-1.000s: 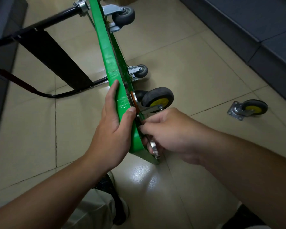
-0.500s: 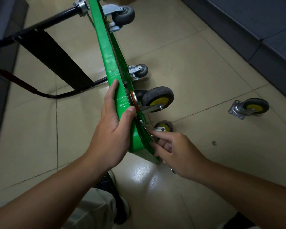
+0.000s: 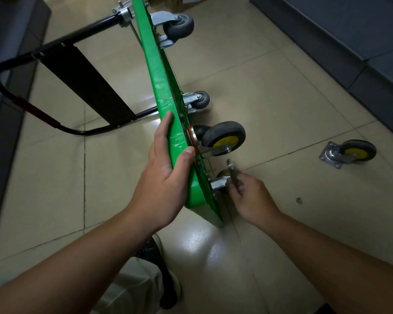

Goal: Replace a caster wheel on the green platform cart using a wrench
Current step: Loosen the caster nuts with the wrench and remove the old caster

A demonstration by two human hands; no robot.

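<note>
Head view. The green platform cart point(image 3: 154, 71) stands tipped on its long edge on the tiled floor point(image 3: 270, 98), underside facing right and black handle point(image 3: 77, 132) lying out to the left.

My left hand point(image 3: 166, 177) grips the upper rim of the deck. The fingers lie along the top face and the thumb hooks over onto the underside, which steadies the cart.

My right hand point(image 3: 250, 198) is low, beside the near corner. Its fingers are curled around the wrench point(image 3: 232, 169), whose metal head sticks up above the knuckles. The hand sits just beside the silver bracket of the lower caster point(image 3: 218, 184). The wheel of that caster is mostly hidden behind the hand.

A yellow-hubbed caster point(image 3: 224, 138) is mounted just above it. A second, loose caster point(image 3: 352, 152) lies on the floor well to the right, and a small fastener point(image 3: 299, 200) lies between it and my hand.

Step in hand, as I judge it: working the mounting fasteners of the lower near-corner caster. I cannot tell whether the wrench is seated on a nut, or whether the fasteners are being loosened or tightened.

Next move calls for:
- seating the wrench head squarely on a plate nut;
- holding the deck firmly so that it does not rock under torque;
- keeping the loose fastener within reach.
</note>
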